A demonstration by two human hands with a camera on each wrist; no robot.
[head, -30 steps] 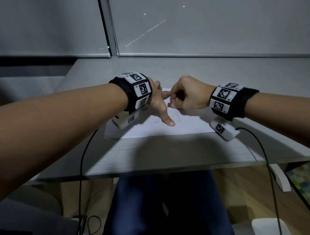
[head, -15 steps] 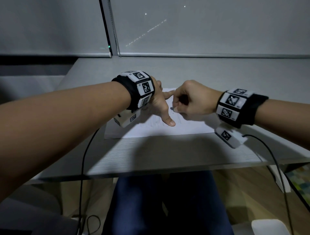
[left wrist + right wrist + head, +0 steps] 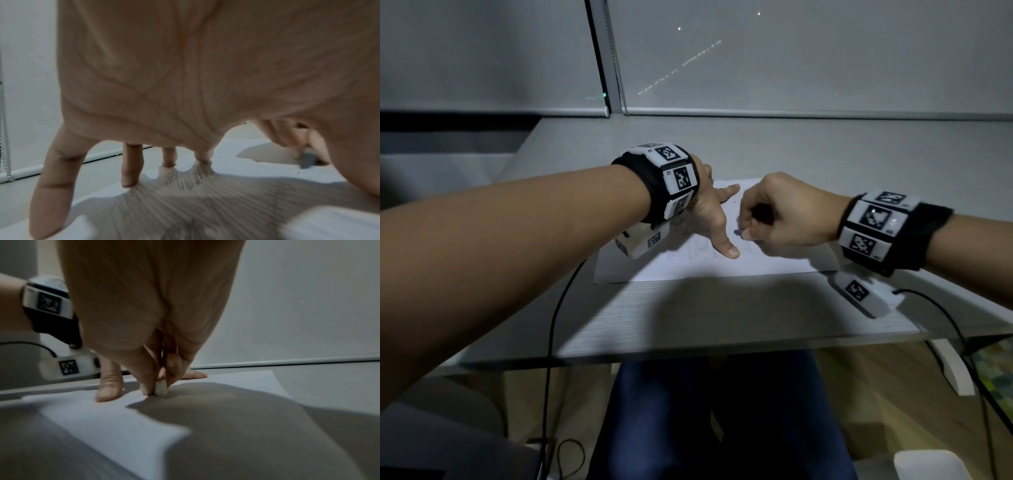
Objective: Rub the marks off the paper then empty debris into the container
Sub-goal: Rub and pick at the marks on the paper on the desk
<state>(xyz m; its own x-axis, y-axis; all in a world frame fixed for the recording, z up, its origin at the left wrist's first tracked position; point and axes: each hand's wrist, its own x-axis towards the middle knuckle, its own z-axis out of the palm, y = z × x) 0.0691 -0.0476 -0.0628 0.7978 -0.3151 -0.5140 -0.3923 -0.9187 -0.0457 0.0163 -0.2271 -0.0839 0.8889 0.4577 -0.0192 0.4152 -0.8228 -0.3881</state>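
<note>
A white sheet of paper [image 3: 763, 263] lies on the grey desk, with faint pencil strokes [image 3: 698, 251] under my left palm. My left hand [image 3: 717, 219] presses down on the sheet with spread, straight fingers [image 3: 129, 165]. My right hand [image 3: 774, 216] pinches a small eraser [image 3: 161, 388] between thumb and fingers, its end touching the paper just right of my left thumb. In the left wrist view the eraser [image 3: 307, 160] looks grey-blue, with a few dark crumbs near it.
The grey desk [image 3: 688, 318] runs back to a window with drawn blinds [image 3: 808, 58]. Black cables [image 3: 551, 329] hang from both wrist cameras over the front edge. A white container corner [image 3: 928, 464] shows on the floor at lower right.
My right hand with the eraser has drawn a little to the right and toward me across the paper. My left hand stays pressed on the sheet.
</note>
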